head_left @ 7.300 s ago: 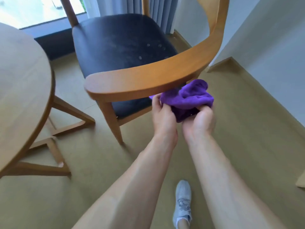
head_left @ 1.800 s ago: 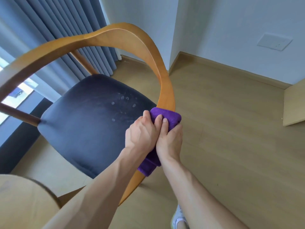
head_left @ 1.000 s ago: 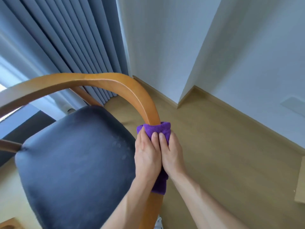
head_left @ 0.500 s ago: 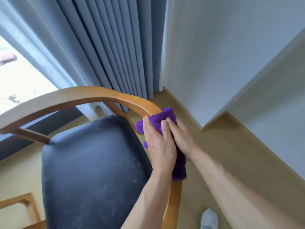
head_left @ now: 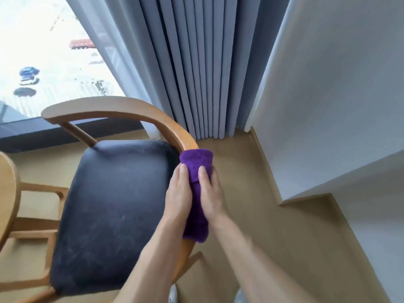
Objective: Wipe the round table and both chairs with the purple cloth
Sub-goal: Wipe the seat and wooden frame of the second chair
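cloth: purple cloth [head_left: 197,189] is folded over the curved rail [head_left: 122,108] of the chair [head_left: 113,206], on the right-hand stretch beside the seat; one end peeks out past the fingertips, the other hangs down below the wrists

left hand: left hand [head_left: 178,196] lies on the seat side of the rail, fingers close together and curled onto the cloth; holding it against the wood

right hand: right hand [head_left: 211,194] does the same on the outer side; fingers narrow, pressing cloth to the rail, so the two hands pinch the rail between them

step: looks like wiping the rail, my guess is the slide goes along the curve toward the far end near the curtain [head_left: 192,68]

how to do it well: keep the cloth wrapped right round so top and both edges get cleaned in one pass; even squeeze, not a death grip, or it bunches and skips; follow the bend instead of pulling straight off it

watch out: the dangling end could slip loose; re-tuck if it does

still to do: seat looks dusty and streaky, probably needs a pass; table [head_left: 6,193] only shows at the left edge, can't tell its state
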A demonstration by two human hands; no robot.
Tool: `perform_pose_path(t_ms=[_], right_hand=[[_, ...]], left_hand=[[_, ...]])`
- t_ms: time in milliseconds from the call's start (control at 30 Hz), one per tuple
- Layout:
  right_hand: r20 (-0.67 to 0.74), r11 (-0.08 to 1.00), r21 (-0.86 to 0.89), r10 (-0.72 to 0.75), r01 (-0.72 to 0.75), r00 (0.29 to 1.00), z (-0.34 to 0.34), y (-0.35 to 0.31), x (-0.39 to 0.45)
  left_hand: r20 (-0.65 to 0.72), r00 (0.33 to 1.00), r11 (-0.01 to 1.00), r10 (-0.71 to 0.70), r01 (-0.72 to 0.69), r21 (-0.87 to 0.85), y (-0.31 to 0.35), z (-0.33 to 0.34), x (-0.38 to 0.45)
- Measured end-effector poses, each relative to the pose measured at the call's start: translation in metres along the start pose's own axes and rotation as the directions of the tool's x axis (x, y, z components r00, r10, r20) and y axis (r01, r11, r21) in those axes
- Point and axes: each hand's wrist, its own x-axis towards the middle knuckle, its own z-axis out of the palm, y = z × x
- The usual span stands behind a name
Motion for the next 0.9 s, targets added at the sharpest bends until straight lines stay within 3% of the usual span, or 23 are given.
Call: perform_pose_path(t_ms=[167,300,500,667,767,900], right_hand=[[-0.01,0.996,-0.028,-0.082,0.082,0.997,0.001,0.013,-0.025],[0.0,0.981,-0.155,-0.118,0.117,0.993,-0.004,0.001,-0.004],[0.172,0.947,-0.321,0.081,-0.021,0.982,0.005,-0.04,0.086],[0.263,0.878,-0.478,0.166,-0.021,0.95,0.037,-0.066,0.159],[0.326,0.838,-0.543,0.16,0.046,0.932,0.055,-0.075,0.188],[0.435,0.765,-0.592,0.038,0.254,0.899,0.08,-0.082,0.216]], left_hand=[[-0.012,1.0,0.997,0.011,-0.01,0.075,-0.015,-0.004,-0.023],[-0.03,1.0,0.998,0.006,-0.004,0.063,-0.005,0.004,-0.007],[-0.072,0.992,0.993,-0.103,0.099,-0.059,0.031,0.016,0.065],[-0.164,0.962,0.971,-0.216,0.194,-0.142,0.045,0.02,0.136],[-0.266,0.942,0.972,-0.203,0.16,-0.174,0.048,0.022,0.167],[-0.45,0.877,0.972,-0.17,0.075,-0.221,0.051,0.02,0.199]])
